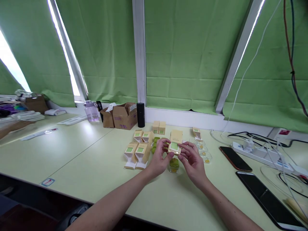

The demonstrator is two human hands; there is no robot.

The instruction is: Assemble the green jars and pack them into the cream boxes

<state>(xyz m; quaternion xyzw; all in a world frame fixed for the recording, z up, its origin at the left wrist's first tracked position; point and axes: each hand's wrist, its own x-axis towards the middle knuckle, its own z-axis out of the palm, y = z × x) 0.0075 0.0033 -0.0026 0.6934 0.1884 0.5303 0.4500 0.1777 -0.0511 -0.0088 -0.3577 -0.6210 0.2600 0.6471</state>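
Note:
Between my two hands is a small beige cardboard box (176, 136) with a green square on its front. My left hand (160, 158) pinches its left side, and my right hand (193, 162) grips the right side, fingers closed on it. Just below the box, a small clear container with green contents (174, 164) stands on the table. More green containers (154, 149) show partly behind my left hand. To the left stand several similar beige boxes (142, 150) with their flaps folded out. Clear domed pieces with yellow centres (204, 153) lie right of my right hand.
Two beige boxes (159, 127) stand farther back, and another box (196, 133) is at the right. Cartons (125, 116), a black cylinder (141, 115) and a purple bottle (91, 111) line the wall. Phone (235, 158), tablet (267, 199) and power strip (264, 154) lie right. Another person's arm (15, 128) appears far left.

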